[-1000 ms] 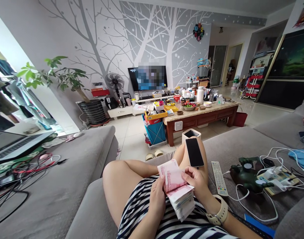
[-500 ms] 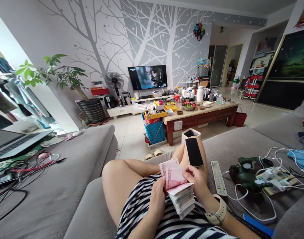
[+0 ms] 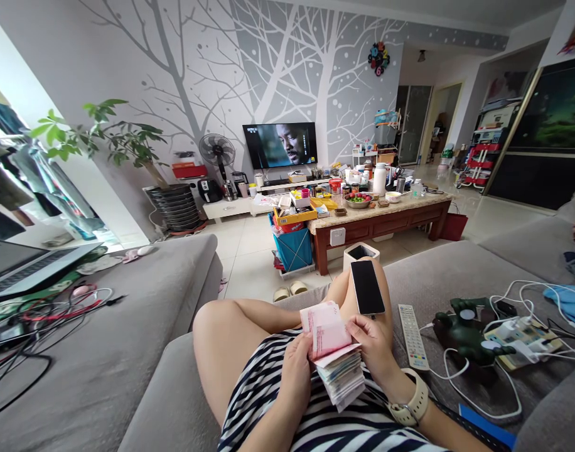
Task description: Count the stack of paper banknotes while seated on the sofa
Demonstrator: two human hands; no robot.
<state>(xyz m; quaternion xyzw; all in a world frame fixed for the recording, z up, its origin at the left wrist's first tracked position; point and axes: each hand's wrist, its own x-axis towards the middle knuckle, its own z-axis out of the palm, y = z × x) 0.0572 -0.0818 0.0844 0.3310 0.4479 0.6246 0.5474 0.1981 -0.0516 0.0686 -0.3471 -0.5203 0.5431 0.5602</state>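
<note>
I sit on a grey sofa (image 3: pixel 127 358) in a striped dress. Both hands hold a thick stack of banknotes (image 3: pixel 337 361) over my lap. My left hand (image 3: pixel 295 367) grips the stack from the left, thumb on the top pink note (image 3: pixel 326 328), which stands lifted. My right hand (image 3: pixel 375 345), with a pale watch on the wrist, pinches that note's right edge. A black phone (image 3: pixel 367 287) lies face up on my right knee.
A white remote (image 3: pixel 412 336), a dark green toy (image 3: pixel 466 333) and a tangle of white cables (image 3: pixel 513 326) lie on the sofa to my right. A laptop (image 3: pixel 28 267) and wires sit at left. A cluttered coffee table (image 3: pixel 386 213) and a TV (image 3: pixel 280 145) stand ahead.
The top pink note has been flipped up and shifted slightly between my fingers. The stack and both hands stay over my lap; the view has barely moved.
</note>
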